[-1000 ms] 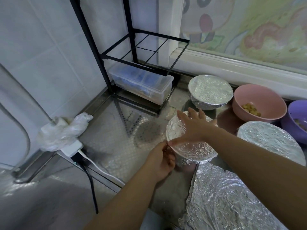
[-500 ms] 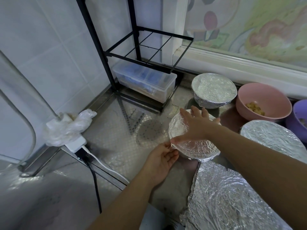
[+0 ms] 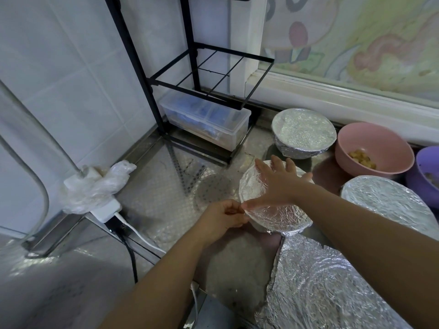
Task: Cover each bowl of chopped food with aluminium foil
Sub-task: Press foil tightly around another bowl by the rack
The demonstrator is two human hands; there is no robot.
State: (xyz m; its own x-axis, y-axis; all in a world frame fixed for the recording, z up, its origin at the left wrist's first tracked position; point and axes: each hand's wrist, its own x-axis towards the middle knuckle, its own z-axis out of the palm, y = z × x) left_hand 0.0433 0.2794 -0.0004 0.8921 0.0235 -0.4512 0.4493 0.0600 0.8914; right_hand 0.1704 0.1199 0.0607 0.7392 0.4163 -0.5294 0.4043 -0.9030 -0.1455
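Silver foil lies crinkled over the middle bowl, which stands on the steel counter in the head view, just ahead of a loose sheet of the same foil spread at the near right. The right hand lies flat on top of that cover, fingers straight and spread, thumb stretched along the near-left rim. The left hand sits against that same rim, its fingers curled and pinching the foil's edge right beside the right thumb's tip (the two nearly touch there). Behind the middle bowl stands a far bowl, already wrapped, its foil folded down around the wall. To the right, partly hidden by the right forearm, a third wrapped bowl shows its wrinkled top. A pink bowl stands uncovered between these two, toward the window sill, with pale yellow chopped pieces in its bottom. A purple bowl, also uncovered, is cut off by the right edge; what it holds cannot be made out. At the back left a black rack stands in the tiled corner with a clear lidded box under its lowest shelf. Farther left a crumpled plastic bag rests on a white plug block, from which a white cable runs along the counter's edge.
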